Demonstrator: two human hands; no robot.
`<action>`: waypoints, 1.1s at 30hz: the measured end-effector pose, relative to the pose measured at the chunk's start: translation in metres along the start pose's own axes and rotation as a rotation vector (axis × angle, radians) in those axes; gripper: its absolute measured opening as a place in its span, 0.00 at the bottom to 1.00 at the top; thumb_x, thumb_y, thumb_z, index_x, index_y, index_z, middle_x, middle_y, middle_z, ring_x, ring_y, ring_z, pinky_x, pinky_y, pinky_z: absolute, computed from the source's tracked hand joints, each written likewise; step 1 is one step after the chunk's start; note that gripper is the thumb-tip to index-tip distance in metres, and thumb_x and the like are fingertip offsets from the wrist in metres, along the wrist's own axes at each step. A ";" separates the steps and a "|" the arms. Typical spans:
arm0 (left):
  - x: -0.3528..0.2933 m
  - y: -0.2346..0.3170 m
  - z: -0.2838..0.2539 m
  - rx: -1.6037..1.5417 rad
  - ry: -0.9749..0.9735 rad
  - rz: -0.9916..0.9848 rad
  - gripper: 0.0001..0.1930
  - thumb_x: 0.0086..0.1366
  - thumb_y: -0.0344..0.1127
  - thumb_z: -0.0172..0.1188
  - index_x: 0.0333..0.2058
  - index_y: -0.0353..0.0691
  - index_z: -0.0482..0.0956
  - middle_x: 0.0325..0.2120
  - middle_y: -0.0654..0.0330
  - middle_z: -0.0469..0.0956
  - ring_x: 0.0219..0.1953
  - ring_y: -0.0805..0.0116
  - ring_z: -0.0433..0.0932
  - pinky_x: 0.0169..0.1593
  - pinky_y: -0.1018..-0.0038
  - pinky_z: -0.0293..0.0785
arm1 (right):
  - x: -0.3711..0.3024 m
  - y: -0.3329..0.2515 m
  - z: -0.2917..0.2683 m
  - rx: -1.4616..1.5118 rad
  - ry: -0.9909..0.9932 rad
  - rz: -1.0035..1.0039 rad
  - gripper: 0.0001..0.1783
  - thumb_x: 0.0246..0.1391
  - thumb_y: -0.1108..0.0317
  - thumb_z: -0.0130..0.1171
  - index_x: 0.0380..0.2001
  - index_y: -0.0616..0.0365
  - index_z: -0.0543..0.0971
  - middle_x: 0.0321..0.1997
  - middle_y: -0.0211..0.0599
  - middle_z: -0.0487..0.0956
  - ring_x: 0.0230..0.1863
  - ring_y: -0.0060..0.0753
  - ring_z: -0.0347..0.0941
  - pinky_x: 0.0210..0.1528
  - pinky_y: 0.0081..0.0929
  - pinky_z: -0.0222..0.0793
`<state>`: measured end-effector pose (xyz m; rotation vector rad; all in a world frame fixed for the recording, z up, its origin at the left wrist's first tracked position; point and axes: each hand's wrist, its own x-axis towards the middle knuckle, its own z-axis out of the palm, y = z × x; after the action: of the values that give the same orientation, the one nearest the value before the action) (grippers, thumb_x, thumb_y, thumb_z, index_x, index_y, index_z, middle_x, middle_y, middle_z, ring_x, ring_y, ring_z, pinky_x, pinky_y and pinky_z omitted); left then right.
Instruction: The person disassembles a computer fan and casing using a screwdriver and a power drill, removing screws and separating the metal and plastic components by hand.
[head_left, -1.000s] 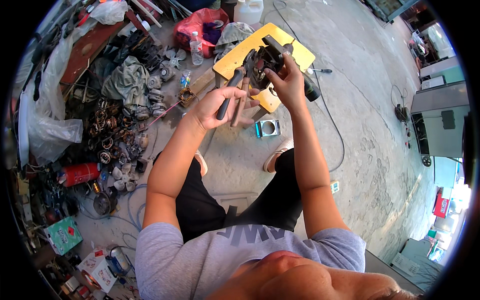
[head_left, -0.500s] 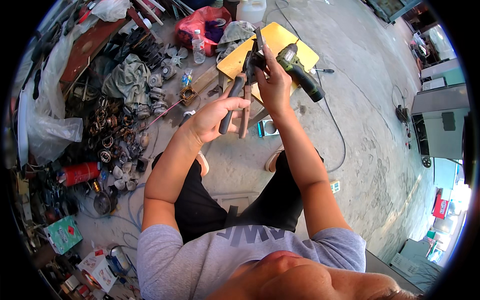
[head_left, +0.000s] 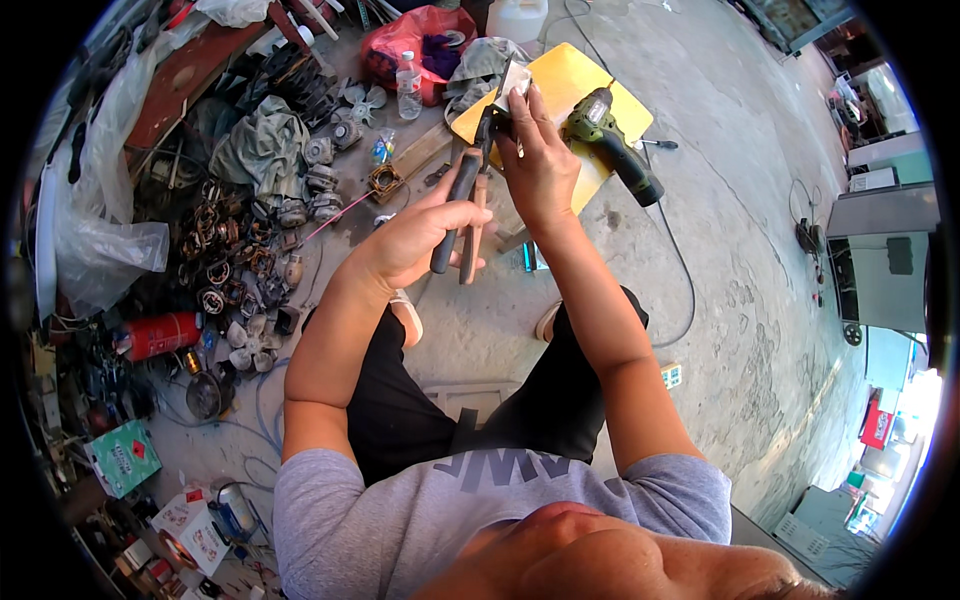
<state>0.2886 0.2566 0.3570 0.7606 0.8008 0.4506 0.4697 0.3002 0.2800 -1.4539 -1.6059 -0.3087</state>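
Above the near edge of a yellow board (head_left: 555,72), I hold hand snips (head_left: 442,256) with one black handle and one brown handle. My left hand (head_left: 410,242) is closed round the handles, the thumb lying across them. My right hand (head_left: 545,185) pinches a flat, shiny metal piece (head_left: 512,78) at the jaw end of the snips. The fingers partly hide the jaws, and I cannot tell whether these bite into the piece. A green and black cordless drill (head_left: 602,130) lies on the board just right of my right hand, its grip jutting over the edge.
Motor parts (head_left: 240,270) and scrap crowd the floor to the left, with a red cylinder (head_left: 162,335) among them. Beyond stand a water bottle (head_left: 409,88) and a red bag (head_left: 400,45). A cable (head_left: 683,270) curves over the concrete on the right beside a screwdriver (head_left: 662,145).
The metal piece has turned and now shows its bright face. My right hand has shifted slightly left and its fingers have moved on the piece. The snips remain in my left hand.
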 end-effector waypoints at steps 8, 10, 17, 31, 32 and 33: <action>-0.005 -0.001 -0.011 -0.045 -0.007 -0.015 0.35 0.65 0.27 0.50 0.69 0.55 0.49 0.55 0.61 0.68 0.55 0.59 0.72 0.51 0.48 0.74 | 0.001 -0.004 0.003 -0.032 0.025 -0.042 0.29 0.41 0.68 0.66 0.52 0.47 0.79 0.56 0.41 0.78 0.37 0.40 0.82 0.32 0.31 0.77; -0.007 0.000 -0.014 -0.040 -0.011 -0.022 0.35 0.65 0.27 0.50 0.69 0.55 0.50 0.55 0.60 0.68 0.55 0.58 0.73 0.50 0.49 0.75 | 0.000 -0.005 0.005 -0.033 0.013 -0.045 0.30 0.40 0.68 0.67 0.53 0.46 0.78 0.56 0.41 0.77 0.38 0.40 0.82 0.34 0.32 0.77; -0.009 0.001 -0.019 -0.033 0.001 -0.015 0.36 0.64 0.26 0.51 0.68 0.53 0.50 0.55 0.59 0.68 0.55 0.57 0.73 0.50 0.52 0.76 | -0.003 -0.009 0.004 -0.030 -0.032 -0.056 0.32 0.39 0.69 0.68 0.53 0.46 0.78 0.57 0.40 0.77 0.38 0.39 0.82 0.35 0.32 0.77; -0.012 -0.002 -0.016 0.121 0.009 0.007 0.36 0.66 0.29 0.51 0.70 0.52 0.46 0.52 0.61 0.67 0.52 0.63 0.74 0.47 0.62 0.78 | -0.003 -0.012 0.005 -0.054 -0.027 -0.100 0.28 0.42 0.70 0.67 0.51 0.48 0.78 0.56 0.35 0.78 0.36 0.36 0.82 0.35 0.29 0.77; -0.012 -0.002 -0.016 0.123 0.012 0.006 0.37 0.66 0.29 0.51 0.70 0.52 0.45 0.51 0.61 0.67 0.52 0.63 0.74 0.46 0.63 0.78 | -0.003 -0.012 0.005 -0.056 -0.020 -0.101 0.28 0.42 0.70 0.67 0.51 0.48 0.78 0.55 0.35 0.78 0.36 0.36 0.82 0.35 0.29 0.77; -0.013 -0.002 -0.016 0.125 0.015 0.005 0.37 0.66 0.29 0.51 0.70 0.52 0.45 0.51 0.61 0.67 0.52 0.64 0.74 0.46 0.63 0.78 | -0.003 -0.012 0.005 -0.058 -0.023 -0.102 0.28 0.42 0.70 0.67 0.51 0.48 0.78 0.55 0.35 0.78 0.35 0.36 0.82 0.35 0.29 0.77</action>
<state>0.2686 0.2543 0.3541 0.8760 0.8471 0.4134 0.4563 0.2980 0.2794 -1.4265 -1.7054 -0.4016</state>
